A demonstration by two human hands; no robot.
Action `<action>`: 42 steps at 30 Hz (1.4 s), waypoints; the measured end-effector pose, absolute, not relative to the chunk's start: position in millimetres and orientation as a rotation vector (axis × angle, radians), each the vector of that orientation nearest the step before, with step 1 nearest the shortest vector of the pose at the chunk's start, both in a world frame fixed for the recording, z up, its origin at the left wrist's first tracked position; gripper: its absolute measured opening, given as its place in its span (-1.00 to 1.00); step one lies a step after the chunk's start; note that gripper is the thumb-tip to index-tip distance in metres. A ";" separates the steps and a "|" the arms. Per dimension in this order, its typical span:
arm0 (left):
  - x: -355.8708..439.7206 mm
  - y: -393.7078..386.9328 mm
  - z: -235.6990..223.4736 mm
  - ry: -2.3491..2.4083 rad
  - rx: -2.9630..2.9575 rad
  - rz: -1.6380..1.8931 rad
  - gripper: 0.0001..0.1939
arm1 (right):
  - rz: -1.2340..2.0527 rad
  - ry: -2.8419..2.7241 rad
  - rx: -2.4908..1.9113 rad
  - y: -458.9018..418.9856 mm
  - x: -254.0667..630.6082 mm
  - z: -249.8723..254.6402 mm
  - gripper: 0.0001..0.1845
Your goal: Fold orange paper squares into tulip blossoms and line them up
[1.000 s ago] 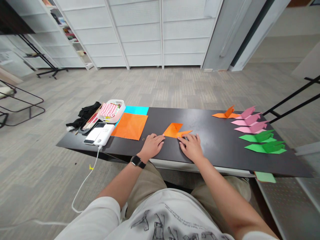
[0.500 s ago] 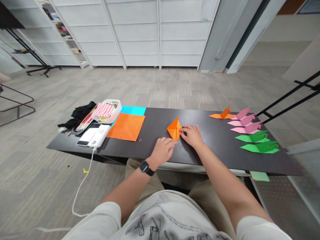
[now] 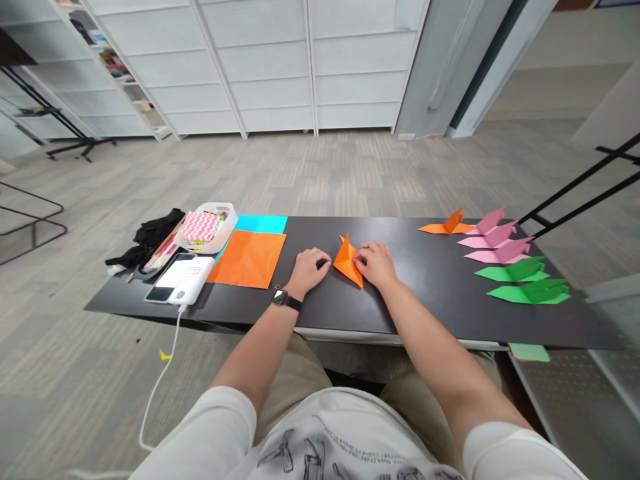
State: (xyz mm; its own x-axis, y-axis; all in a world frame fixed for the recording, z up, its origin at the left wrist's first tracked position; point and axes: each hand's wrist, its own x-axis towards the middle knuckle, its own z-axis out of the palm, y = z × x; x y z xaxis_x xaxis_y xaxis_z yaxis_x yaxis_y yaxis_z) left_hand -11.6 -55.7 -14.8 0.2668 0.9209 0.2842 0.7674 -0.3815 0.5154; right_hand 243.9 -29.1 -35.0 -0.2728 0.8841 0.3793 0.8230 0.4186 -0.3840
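Observation:
An orange folded paper (image 3: 345, 259) lies on the dark table (image 3: 320, 310) in front of me, a kite-like shape with a point at the top and a thin tip sticking out beside it. My right hand (image 3: 378, 264) pinches its right edge between thumb and fingers. Just left of the paper, my left hand (image 3: 307, 270) rests loosely curved on the table, with a dark gap between thumb and fingers and nothing seen in it. A black watch (image 3: 286, 299) is on the left wrist.
Left of my hands lie a flat orange sheet (image 3: 253, 259) over a cyan sheet (image 3: 265, 224), a white basket (image 3: 227, 233), a white power bank (image 3: 195, 280) with a cable, and black cloth (image 3: 157, 228). At right stand folded paper birds: orange (image 3: 450, 223), pink (image 3: 497, 239), green (image 3: 533, 292).
The orange folded paper has turned, its lower point now toward the right. My left hand has moved off its lower tip to the left. My right hand stays at its right edge.

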 end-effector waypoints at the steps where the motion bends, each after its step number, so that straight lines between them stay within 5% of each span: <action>1: -11.2 -55.6 -15.1 1.548 2.284 0.788 -0.90 | 0.139 -2.171 -1.415 -29.7 243.5 -33.8 -0.88; 13: -9.2 -50.3 -23.9 1.572 2.352 0.714 -0.88 | 0.272 -2.432 -1.067 -33.4 236.0 -30.2 -0.66; 28: -3.1 -50.0 -16.1 1.543 2.344 0.704 -0.87 | 0.277 -2.486 -1.129 -31.5 232.8 -30.2 -0.55; 42: -3.2 -49.4 -15.7 1.466 2.330 0.749 -0.95 | 0.329 -2.422 -0.948 -28.4 237.5 -34.4 -0.67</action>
State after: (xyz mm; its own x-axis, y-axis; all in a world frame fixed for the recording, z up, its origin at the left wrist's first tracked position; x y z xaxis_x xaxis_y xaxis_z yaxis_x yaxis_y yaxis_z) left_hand -3.2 -49.4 -15.7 0.3478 0.8967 0.2739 0.7474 -0.4416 0.4965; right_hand 237.5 -28.4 -34.4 -0.6233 0.6865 0.3744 0.5616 0.7262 -0.3965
